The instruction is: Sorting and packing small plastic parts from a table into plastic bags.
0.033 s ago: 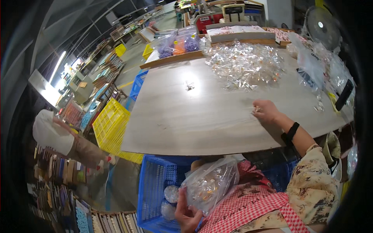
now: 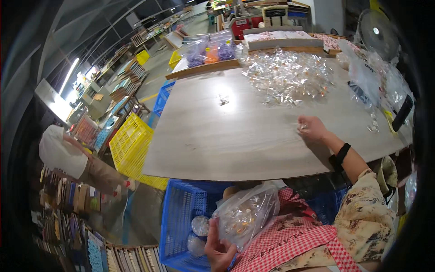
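Observation:
My right hand [image 2: 312, 128] is closed above the right part of the table [image 2: 195, 136]. A small pale, shiny piece shows at its fingertips; it looks like the clear-wrapped packets in the pile [image 2: 287, 77] farther back. Near my lap, my left hand [image 2: 219, 249] grips the edge of a clear plastic bag [image 2: 247, 215], its fingers partly hidden. Small packets with orange and white bits lie inside the bag. Beneath it stands a blue crate [image 2: 174, 226], where round clear-wrapped bundles [image 2: 199, 225] sit beside my left hand.
A loose small packet [image 2: 223, 99] lies mid-table. Clear bags with purple and orange contents [image 2: 212, 53] stand at the back left. Plastic bags [image 2: 364, 75], a dark phone [image 2: 402, 113] and a fan [image 2: 377, 34] occupy the right. Left are a yellow crate [image 2: 131, 143] and another person [image 2: 63, 152].
The whole view has shifted slightly. Both hands keep nearly the same place and grip. The other person at the left has changed posture a little.

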{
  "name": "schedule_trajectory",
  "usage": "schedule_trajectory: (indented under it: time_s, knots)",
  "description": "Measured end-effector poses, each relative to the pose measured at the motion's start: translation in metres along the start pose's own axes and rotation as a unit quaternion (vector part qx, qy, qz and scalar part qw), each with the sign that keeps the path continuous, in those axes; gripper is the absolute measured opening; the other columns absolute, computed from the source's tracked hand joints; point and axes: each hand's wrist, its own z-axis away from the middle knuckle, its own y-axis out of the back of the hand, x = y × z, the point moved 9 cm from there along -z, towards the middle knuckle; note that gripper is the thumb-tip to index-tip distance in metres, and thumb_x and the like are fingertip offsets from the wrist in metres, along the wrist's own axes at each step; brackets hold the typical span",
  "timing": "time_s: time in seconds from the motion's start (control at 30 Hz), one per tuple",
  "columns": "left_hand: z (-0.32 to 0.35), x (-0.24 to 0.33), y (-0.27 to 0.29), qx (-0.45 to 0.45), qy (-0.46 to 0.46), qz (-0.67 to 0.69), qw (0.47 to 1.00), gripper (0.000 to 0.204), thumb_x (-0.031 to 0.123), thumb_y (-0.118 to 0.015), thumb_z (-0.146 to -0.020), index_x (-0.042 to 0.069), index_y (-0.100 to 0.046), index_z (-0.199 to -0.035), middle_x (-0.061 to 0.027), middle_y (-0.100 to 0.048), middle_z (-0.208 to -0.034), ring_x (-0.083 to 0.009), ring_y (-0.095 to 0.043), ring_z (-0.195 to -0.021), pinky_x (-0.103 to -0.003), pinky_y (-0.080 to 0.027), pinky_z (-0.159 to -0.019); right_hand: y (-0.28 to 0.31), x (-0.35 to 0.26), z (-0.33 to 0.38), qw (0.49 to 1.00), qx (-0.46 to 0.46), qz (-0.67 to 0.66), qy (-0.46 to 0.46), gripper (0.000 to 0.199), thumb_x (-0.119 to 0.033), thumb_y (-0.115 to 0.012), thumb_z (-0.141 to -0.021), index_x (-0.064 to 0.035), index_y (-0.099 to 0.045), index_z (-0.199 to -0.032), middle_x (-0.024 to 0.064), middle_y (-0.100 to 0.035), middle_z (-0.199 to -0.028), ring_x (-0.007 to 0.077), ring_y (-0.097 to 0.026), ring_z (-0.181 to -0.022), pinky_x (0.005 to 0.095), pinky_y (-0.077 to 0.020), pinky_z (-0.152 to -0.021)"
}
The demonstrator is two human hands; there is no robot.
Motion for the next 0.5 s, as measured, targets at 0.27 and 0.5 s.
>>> schedule_trajectory:
  time_s: [0.27,0.5]
  knots:
    - [-0.006,0.043,-0.01,0.003,-0.06,0.03,0.998,0.084,-0.013,-0.05,-0.066,0.001,-0.017,-0.142,-0.0098,-0.028,-0.146,0.0004,-0.051,-0.071,-0.015,-0.042,-0.056,-0.019,-0.17,0.004,0.813,-0.306,-0.487,-0.092,0.016,-0.013,-0.065,-0.082,-0.0065,-0.055,-0.093,-0.0006,-0.055,-0.071,0.0038,-0.047,-0.05,0.019,-0.0355,-0.041]
    - [-0.002,0.058,-0.026,-0.09,-0.054,0.019,0.994,0.086,-0.013,-0.05,-0.068,0.006,-0.013,-0.144,-0.0064,-0.019,-0.149,-0.0002,-0.043,-0.064,-0.015,-0.039,-0.056,-0.162,-0.342,0.119,0.82,-0.421,-0.066,0.382,0.03,-0.034,-0.057,-0.082,-0.0082,-0.055,-0.097,0.0119,-0.058,-0.1,0.0339,-0.057,-0.09,0.0467,-0.0454,-0.072]
